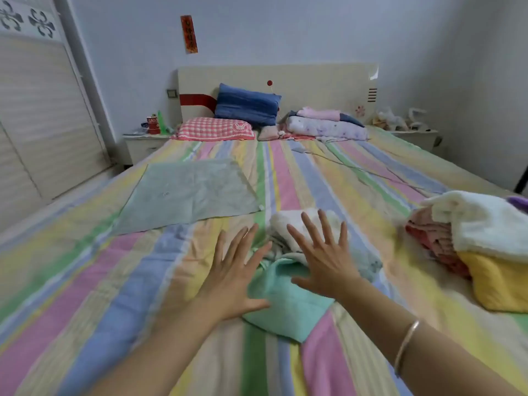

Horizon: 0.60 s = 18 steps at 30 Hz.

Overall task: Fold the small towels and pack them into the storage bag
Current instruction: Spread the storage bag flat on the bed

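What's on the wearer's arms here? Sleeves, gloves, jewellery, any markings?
Two bare arms, with no sleeves in view and no gloves. The left forearm carries nothing visible. The right forearm wears one thin, pale metallic bangle a little above the wrist. No watch, cables or markings show. The picture is too blurred to tell whether there are rings.

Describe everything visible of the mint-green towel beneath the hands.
The mint-green towel looks like soft terry, rumpled, lying on the striped bedsheet close to the person. The left hand and right hand, fingers spread, lie over its two sides; contact is unclear through blur. Its far end meets a crumpled white towel.
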Motion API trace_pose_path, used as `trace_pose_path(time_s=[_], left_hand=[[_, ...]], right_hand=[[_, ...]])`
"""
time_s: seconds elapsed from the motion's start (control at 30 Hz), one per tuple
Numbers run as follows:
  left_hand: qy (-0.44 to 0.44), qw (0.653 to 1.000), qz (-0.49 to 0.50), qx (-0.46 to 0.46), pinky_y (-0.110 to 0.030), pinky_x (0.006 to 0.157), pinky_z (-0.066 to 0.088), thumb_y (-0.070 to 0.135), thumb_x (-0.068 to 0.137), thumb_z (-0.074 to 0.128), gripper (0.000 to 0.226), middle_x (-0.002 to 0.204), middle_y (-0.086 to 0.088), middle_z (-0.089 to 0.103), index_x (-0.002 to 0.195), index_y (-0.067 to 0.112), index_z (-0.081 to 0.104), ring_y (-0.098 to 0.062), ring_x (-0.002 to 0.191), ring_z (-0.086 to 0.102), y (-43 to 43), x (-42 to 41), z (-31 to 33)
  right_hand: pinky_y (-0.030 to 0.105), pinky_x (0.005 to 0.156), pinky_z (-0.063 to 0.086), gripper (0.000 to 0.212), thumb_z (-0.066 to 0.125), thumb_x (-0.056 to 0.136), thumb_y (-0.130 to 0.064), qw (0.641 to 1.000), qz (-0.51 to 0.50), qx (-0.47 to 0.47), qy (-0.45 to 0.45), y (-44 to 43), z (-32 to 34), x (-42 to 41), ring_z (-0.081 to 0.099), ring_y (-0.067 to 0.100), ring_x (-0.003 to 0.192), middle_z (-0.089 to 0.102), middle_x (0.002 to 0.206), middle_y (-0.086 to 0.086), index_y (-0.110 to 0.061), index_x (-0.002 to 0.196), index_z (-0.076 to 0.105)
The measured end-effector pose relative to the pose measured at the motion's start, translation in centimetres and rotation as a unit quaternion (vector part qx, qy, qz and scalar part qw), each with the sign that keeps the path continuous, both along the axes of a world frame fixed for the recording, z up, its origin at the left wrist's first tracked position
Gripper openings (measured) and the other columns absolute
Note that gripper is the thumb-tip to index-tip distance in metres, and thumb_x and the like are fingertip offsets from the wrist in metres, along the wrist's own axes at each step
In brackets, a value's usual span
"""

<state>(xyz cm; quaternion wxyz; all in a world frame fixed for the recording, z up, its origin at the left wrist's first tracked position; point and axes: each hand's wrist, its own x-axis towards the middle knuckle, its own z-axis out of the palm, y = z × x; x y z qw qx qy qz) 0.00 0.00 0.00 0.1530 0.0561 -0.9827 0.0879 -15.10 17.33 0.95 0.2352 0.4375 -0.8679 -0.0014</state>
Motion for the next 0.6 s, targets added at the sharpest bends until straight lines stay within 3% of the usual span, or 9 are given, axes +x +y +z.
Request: trace_pose_path(time_s=[0.1,0.17,0.23,0.3,0.33,0.4,0.5,0.57,0.6], left_hand=[[-0.056,0.998,0.002,-0.029,-0.064,0.112,-0.002,0.083,0.054,0.046,0.113,0.16,-0.008,0.019,0.151,0.034,0.018,-0.032,0.149,0.008,0.4,-2.5,-2.2],[-0.105,0.994,0.004,-0.019,-0.062,0.113,-0.004,0.084,0.059,0.045,0.112,0.158,-0.004,0.024,0.152,0.038,0.003,-0.032,0.148,0.013,0.0,-4.6,-4.0],[-0.168,0.985,0.014,0.028,-0.053,0.115,0.014,0.075,0.071,0.05,0.105,0.155,-0.002,0.03,0.151,0.04,-0.008,-0.03,0.141,0.028,-0.4,-7.0,-4.8],[-0.186,0.982,0.02,0.041,-0.042,0.098,0.037,0.053,0.085,0.055,0.089,0.142,-0.002,0.043,0.152,0.037,0.0,-0.03,0.126,0.043,-0.3,-10.1,-4.7],[-0.169,0.984,0.019,0.043,-0.04,0.089,0.041,0.042,0.089,0.054,0.08,0.135,-0.003,0.049,0.153,0.034,0.005,-0.03,0.121,0.045,0.0,-12.0,-4.5],[-0.122,0.991,0.014,0.043,-0.039,0.08,0.043,0.031,0.093,0.052,0.074,0.126,-0.004,0.053,0.153,0.031,0.01,-0.029,0.116,0.049,1.0,-15.9,-4.4],[-0.097,0.981,-0.016,0.166,-0.039,0.081,0.047,0.021,0.087,0.055,0.088,0.145,-0.008,0.039,0.153,0.034,-0.002,-0.033,0.119,0.05,3.3,-21.9,-4.7],[-0.1,0.954,-0.081,0.269,-0.039,0.094,0.048,0.022,0.083,0.057,0.097,0.162,-0.002,0.007,0.151,0.038,-0.009,-0.033,0.134,0.041,5.1,-24.9,-4.7],[-0.101,0.947,-0.107,0.287,-0.041,0.101,0.045,0.023,0.081,0.059,0.098,0.163,0.004,-0.005,0.151,0.039,-0.009,-0.03,0.14,0.033,5.6,-26.0,-4.5]], right_hand=[[0.075,0.106,0.001,0.13,0.063,0.058,-0.079,0.987,-0.062,0.105,-0.108,-0.5,-1.8,-2.1,-0.026,0.041,0.141,-0.027,0.157,0.006,-0.036,0.148,-0.021],[0.072,0.107,0.004,0.135,0.065,0.054,-0.079,0.975,-0.08,0.111,-0.177,-0.8,-2.9,-4.1,-0.024,0.04,0.142,-0.028,0.156,0.003,-0.039,0.146,-0.024],[0.063,0.106,0.024,0.126,0.069,0.058,-0.07,0.966,-0.075,0.109,-0.224,-1.3,-3.9,-5.9,-0.003,0.04,0.144,-0.009,0.158,0.005,-0.037,0.148,-0.014],[0.044,0.085,0.045,0.098,0.069,0.071,-0.052,0.972,-0.065,0.093,-0.206,-1.8,-4.0,-7.3,0.028,0.034,0.13,0.022,0.144,0.008,-0.032,0.147,0.01],[0.037,0.07,0.044,0.08,0.065,0.079,-0.039,0.979,-0.063,0.077,-0.18,-1.9,-3.9,-8.2,0.037,0.03,0.12,0.031,0.135,0.007,-0.029,0.143,0.019],[0.033,0.059,0.034,0.056,0.052,0.09,-0.019,0.987,-0.083,0.047,-0.126,-1.7,-3.3,-10.1,0.045,0.025,0.106,0.038,0.124,0.005,-0.025,0.14,0.027],[0.034,0.057,0.034,0.049,0.048,0.091,-0.014,0.99,-0.132,0.017,-0.041,0.8,-1.3,-15.2,0.048,0.027,0.104,0.042,0.121,0.008,-0.023,0.137,0.035],[0.036,0.062,0.042,0.049,0.05,0.09,-0.016,0.983,-0.18,0.023,0.018,3.2,0.4,-18.3,0.048,0.029,0.105,0.045,0.119,0.009,-0.023,0.136,0.039],[0.039,0.072,0.045,0.052,0.049,0.09,-0.019,0.975,-0.219,0.042,0.02,4.1,1.1,-19.4,0.045,0.031,0.11,0.043,0.124,0.01,-0.024,0.14,0.034]])
